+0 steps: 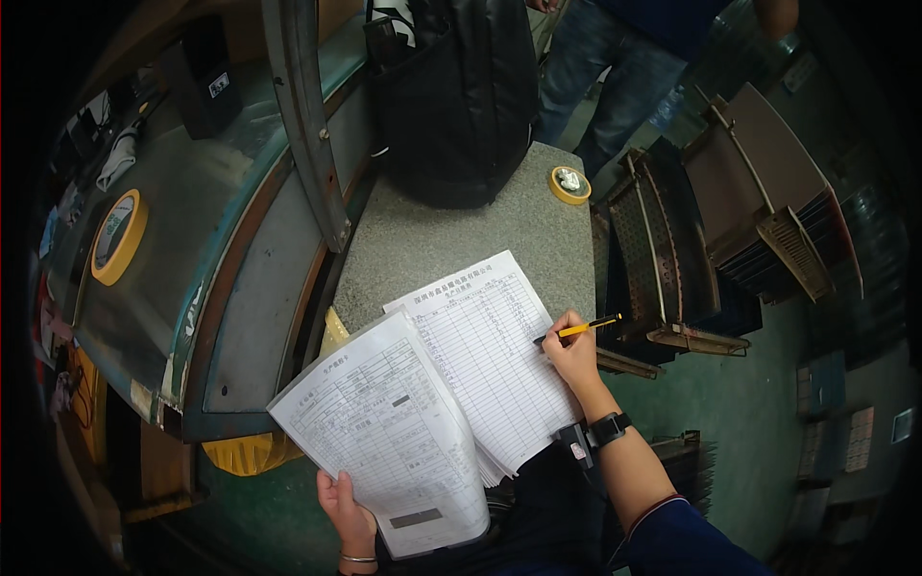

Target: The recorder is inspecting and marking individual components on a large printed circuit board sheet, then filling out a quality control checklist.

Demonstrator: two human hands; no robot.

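My right hand (573,351) grips a yellow pen (583,328) over the right edge of a ruled form sheet (490,360), its upper rows filled with handwriting. That sheet tops a stack of papers resting partly on the speckled grey surface. My left hand (347,513) pinches the lower left edge of another printed sheet (384,432), which overlaps the left side of the stack. The thumb lies on top of this sheet and the other fingers are partly hidden behind it. A black device is strapped to my right wrist.
A black backpack (456,106) stands on the far part of the grey surface (394,250), with a yellow tape roll (570,185) to its right. Another tape roll (120,237) lies on the glass-topped bench at left. Racks of panels (768,182) stand at right. A person (615,58) stands beyond.
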